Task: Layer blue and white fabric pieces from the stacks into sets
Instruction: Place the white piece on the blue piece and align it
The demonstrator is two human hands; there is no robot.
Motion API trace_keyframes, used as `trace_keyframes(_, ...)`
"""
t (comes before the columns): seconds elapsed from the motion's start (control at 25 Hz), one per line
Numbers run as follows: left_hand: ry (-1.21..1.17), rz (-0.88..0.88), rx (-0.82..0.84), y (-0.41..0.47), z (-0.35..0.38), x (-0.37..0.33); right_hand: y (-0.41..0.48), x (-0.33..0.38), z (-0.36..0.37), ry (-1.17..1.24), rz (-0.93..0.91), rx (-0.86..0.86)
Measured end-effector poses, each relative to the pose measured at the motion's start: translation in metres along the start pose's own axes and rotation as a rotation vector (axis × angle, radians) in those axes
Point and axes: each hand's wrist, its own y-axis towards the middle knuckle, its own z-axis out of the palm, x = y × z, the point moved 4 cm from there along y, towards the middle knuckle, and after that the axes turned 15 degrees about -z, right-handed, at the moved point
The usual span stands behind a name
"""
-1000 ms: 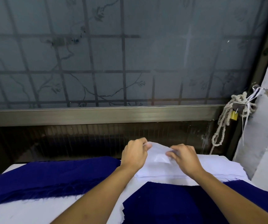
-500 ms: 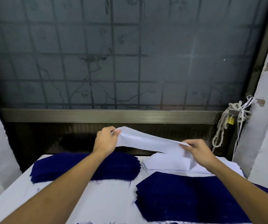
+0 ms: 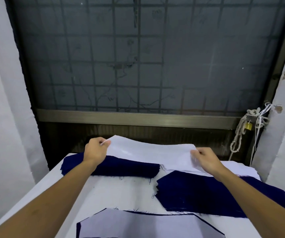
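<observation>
I'm holding white piece (image 3: 148, 152) stretched in air above far blue stack (image 3: 124, 166) and white stack (image 3: 241, 169). My left grip (image 3: 95, 150) pinching its left corner, right grip (image 3: 205, 160) pinching right edge. Judging: mid-transfer of white layer. Next probably calling for lowering it flat onto blue pile (image 3: 198, 194) at right, edges matching.

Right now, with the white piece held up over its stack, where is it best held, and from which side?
By its two ends, one from each side: the left hand pinches the left corner, the right hand the right edge. The white piece is thin and limp, draping between them, so a two-ended pinch likely keeps it spread.
</observation>
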Motion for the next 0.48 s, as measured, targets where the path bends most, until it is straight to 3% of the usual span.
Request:
trace_keyframes(0.28, -0.085, -0.004, -0.002, -0.027, -0.017, 0.028, -0.034, 0.014, -0.005, 0.133, -0.046, -0.169)
trace_keyframes(0.48, -0.099, -0.008, -0.021, -0.071, -0.019, 0.065, -0.093, -0.001, 0.011, 0.187, 0.006, -0.154)
